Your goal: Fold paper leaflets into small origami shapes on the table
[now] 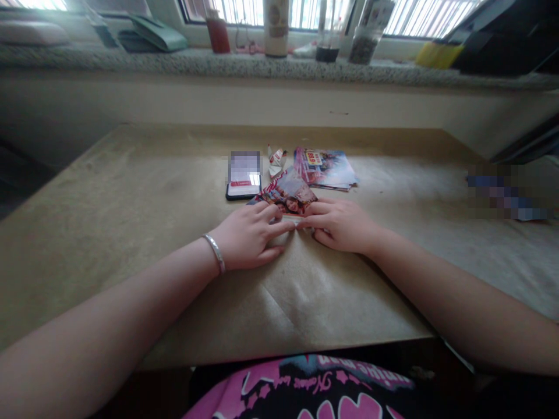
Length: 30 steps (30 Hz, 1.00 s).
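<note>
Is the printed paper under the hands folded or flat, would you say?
Folded: the printed paper has slanted edges meeting at a point.

Table (131, 221) covered in creased brown paper, phone (243, 177) face up on it, small folded paper figure (276, 161) just right of phone, stack of printed leaflets (325, 169) further right of phone, printed sheet (288, 195) lying flat just beside phone's near right corner

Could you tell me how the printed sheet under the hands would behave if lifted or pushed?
The printed sheet looks thin and glossy, so it is probably light and floppy. It appears folded where the left hand and right hand press it, which may stiffen it slightly. On the paper-covered table it would likely slide easily.
</note>
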Tool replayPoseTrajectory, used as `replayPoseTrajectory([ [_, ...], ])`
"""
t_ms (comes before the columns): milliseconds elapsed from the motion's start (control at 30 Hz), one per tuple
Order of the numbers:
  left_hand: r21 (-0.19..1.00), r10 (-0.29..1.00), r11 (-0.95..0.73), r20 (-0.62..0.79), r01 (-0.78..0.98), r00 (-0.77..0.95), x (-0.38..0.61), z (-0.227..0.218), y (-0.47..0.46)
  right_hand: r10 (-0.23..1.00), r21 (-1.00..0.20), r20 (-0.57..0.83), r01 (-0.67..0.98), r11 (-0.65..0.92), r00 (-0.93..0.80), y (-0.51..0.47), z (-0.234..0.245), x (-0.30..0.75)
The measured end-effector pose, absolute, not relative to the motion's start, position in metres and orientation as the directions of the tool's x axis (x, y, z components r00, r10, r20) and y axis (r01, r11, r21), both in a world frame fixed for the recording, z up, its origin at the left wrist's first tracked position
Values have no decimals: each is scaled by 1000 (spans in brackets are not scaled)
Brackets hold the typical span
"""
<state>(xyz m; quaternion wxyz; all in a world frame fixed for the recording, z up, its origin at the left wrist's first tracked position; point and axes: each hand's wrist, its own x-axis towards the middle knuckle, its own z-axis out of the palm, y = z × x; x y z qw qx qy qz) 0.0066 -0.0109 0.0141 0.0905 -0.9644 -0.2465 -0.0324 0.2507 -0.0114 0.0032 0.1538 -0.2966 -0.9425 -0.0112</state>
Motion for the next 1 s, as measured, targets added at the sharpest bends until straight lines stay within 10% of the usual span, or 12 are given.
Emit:
replayPoseTrajectory([
  [1000,-98,479,-868,94,487,873,-4,14,-7,559,-64,290,567,821,-777,-12,2,252],
])
